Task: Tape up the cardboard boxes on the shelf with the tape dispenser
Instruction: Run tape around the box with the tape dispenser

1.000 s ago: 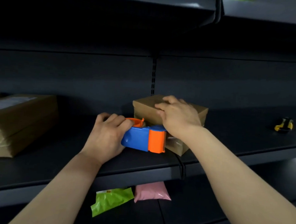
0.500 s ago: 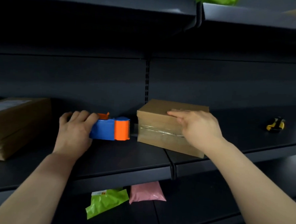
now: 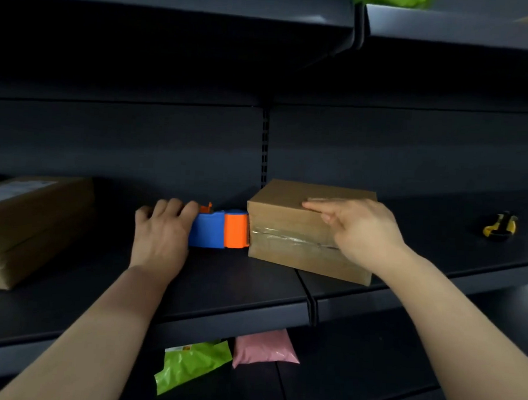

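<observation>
The tape dispenser (image 3: 220, 229), blue with an orange front part, stands on the dark shelf (image 3: 221, 286) between the two hands. The left hand (image 3: 160, 234) grips its blue back end, with the fingers curled over the top. The orange front touches the left side of the small cardboard box (image 3: 281, 200), at the same height as the strip of clear tape (image 3: 288, 235) that runs across the front face of this box.

The right hand (image 3: 360, 232) is on the right part of the same box. Its index finger lies straight along the top front edge and points to the left, and the palm covers the front face there. The thumb is hidden, so I cannot tell if it holds the box. The two hands are well apart, with the dispenser and the box between them.

A bigger cardboard box (image 3: 32, 215) lies at the left on the same shelf, and a yellow and black tool (image 3: 499, 226) lies far at the right. On the shelf below are a green bag (image 3: 193, 364) and a pink bag (image 3: 262, 348), side by side.
</observation>
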